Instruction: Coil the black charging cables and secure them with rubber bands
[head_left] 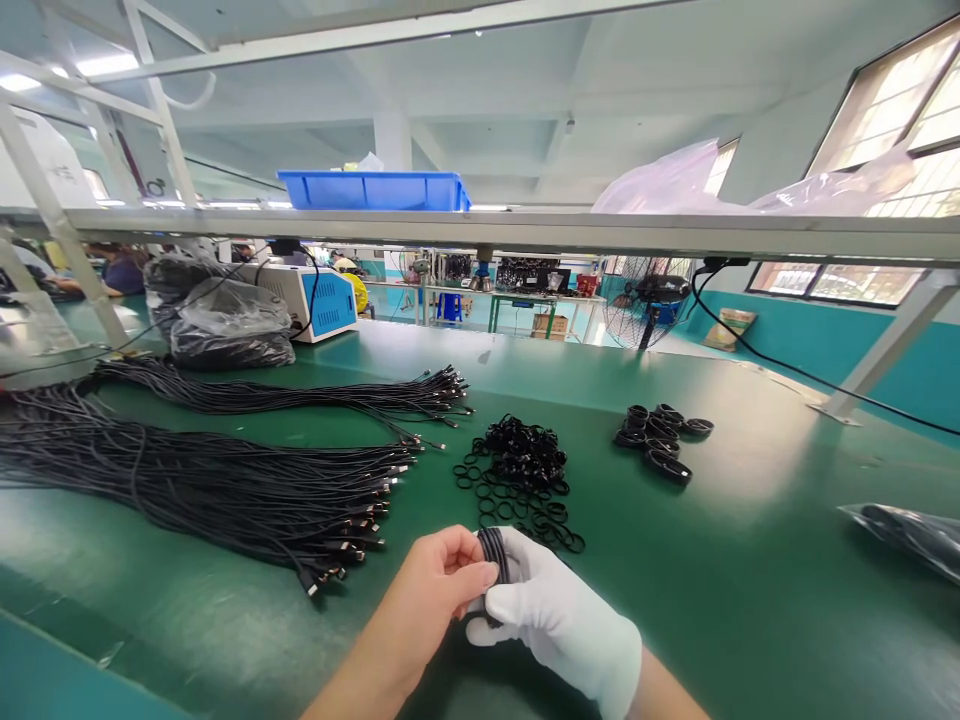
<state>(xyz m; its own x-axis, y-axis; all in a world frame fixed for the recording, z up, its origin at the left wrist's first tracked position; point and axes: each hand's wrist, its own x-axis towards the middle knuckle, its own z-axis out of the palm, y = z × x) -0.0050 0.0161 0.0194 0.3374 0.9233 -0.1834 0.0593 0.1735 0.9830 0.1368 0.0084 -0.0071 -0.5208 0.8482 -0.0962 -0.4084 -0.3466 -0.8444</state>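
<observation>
My bare left hand and my white-gloved right hand meet low in the middle of the view. Between them is a black cable wound into a small coil. The left thumb and fingers pinch one side of it, while the gloved fingers wrap round the other side and hide part of it. Just beyond my hands lies a heap of small black rings, some spread out singly. To the left, long black cables lie in a thick bundle, their metal plugs pointing toward the middle.
Several coiled cables lie to the right. A clear plastic bag sits at the right edge. Bagged black goods and a blue-white machine stand at the back left. Overhead, a shelf carries a blue tray.
</observation>
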